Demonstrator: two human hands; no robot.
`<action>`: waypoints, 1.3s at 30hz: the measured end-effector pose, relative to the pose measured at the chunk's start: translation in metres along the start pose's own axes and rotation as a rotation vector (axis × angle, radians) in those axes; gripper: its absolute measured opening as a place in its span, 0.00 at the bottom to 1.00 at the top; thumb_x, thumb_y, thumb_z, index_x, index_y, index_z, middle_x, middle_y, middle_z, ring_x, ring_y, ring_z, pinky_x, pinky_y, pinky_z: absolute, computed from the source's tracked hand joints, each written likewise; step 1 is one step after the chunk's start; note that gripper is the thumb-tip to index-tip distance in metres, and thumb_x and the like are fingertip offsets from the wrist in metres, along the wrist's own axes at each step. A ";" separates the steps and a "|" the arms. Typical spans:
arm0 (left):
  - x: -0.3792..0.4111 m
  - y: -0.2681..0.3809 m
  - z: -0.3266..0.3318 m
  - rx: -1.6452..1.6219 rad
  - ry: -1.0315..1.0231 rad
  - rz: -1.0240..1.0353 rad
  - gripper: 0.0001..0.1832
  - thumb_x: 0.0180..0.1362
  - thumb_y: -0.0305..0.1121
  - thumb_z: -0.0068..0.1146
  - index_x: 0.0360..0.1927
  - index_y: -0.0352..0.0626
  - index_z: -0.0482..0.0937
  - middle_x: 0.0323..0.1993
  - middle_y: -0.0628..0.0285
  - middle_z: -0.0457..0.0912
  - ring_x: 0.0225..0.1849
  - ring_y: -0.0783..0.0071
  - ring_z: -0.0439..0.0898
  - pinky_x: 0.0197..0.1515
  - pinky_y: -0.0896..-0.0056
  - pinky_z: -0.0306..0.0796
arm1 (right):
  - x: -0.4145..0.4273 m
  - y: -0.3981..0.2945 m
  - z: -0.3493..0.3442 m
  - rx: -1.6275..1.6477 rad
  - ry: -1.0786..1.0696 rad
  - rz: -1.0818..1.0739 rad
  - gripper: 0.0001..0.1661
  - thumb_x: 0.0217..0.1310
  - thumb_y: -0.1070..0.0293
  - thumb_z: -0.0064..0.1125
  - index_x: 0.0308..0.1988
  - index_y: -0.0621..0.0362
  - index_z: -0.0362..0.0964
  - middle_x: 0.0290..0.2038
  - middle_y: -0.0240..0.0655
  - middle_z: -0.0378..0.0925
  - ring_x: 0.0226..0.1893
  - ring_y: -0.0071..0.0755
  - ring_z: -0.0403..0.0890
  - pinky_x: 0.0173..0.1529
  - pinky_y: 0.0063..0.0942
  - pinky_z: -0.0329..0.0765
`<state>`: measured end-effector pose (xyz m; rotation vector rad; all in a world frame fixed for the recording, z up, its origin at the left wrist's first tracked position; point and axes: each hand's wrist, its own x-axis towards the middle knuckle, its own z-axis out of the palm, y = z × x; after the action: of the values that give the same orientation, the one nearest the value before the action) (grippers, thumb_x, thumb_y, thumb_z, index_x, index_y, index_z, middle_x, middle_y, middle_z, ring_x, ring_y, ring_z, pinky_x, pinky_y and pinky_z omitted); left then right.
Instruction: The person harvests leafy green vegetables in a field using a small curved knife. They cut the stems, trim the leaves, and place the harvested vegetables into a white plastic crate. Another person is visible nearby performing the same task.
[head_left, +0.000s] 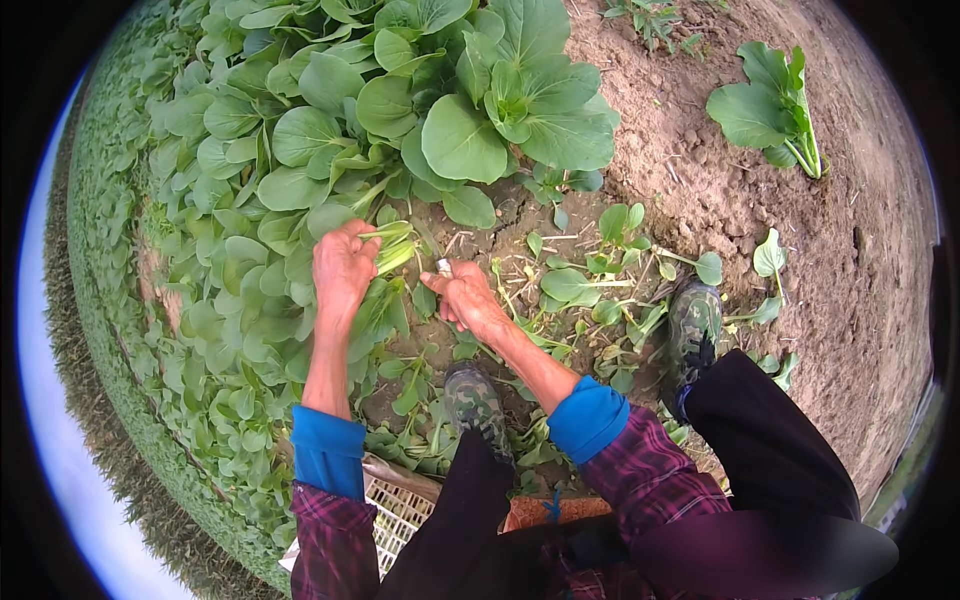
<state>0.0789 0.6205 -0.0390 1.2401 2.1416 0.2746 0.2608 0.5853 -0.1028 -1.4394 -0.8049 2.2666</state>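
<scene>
My left hand (343, 262) grips a leafy green plant, its pale green stalks (395, 247) pointing right and its leaves (381, 309) hanging below the fingers. Close by on the right, my right hand (466, 296) is closed around a small tool, apparently a knife (444, 267). Only a whitish metal part shows clearly above the fist; the blade is blurred and the handle is hidden in the palm. The stalk ends sit just up and left of the tool. Large bok choy-like plants (465, 139) grow directly beyond both hands.
Loose leaves (568, 285) litter the soil right of my hands. One cut plant (772, 109) lies on bare soil (855, 247) at upper right. My camouflage shoes (476, 401) stand among leaves. A white plastic crate (394, 517) is behind my left arm, near an orange-red item (544, 511).
</scene>
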 end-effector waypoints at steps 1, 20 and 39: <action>0.000 -0.001 0.000 -0.004 0.003 -0.004 0.09 0.56 0.28 0.61 0.40 0.38 0.84 0.14 0.62 0.77 0.17 0.74 0.77 0.27 0.66 0.68 | 0.001 0.000 0.002 -0.005 0.008 0.011 0.20 0.63 0.56 0.58 0.31 0.64 0.69 0.14 0.36 0.71 0.12 0.32 0.71 0.17 0.33 0.67; -0.013 -0.004 0.012 0.053 0.073 0.123 0.08 0.61 0.26 0.57 0.43 0.34 0.81 0.14 0.66 0.77 0.15 0.83 0.70 0.20 0.75 0.65 | 0.019 0.015 -0.006 -0.307 0.054 0.010 0.28 0.55 0.49 0.62 0.31 0.70 0.76 0.30 0.59 0.79 0.37 0.63 0.79 0.42 0.49 0.73; -0.078 -0.006 0.036 0.207 0.311 0.605 0.16 0.56 0.21 0.60 0.49 0.41 0.79 0.19 0.54 0.79 0.23 0.56 0.79 0.29 0.59 0.72 | 0.018 -0.014 0.024 0.843 0.130 0.004 0.16 0.63 0.56 0.63 0.34 0.55 0.67 0.15 0.38 0.75 0.08 0.19 0.64 0.10 0.20 0.60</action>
<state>0.1244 0.5471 -0.0371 2.0735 2.0232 0.5395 0.2316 0.5997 -0.0989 -1.1327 0.2043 2.0707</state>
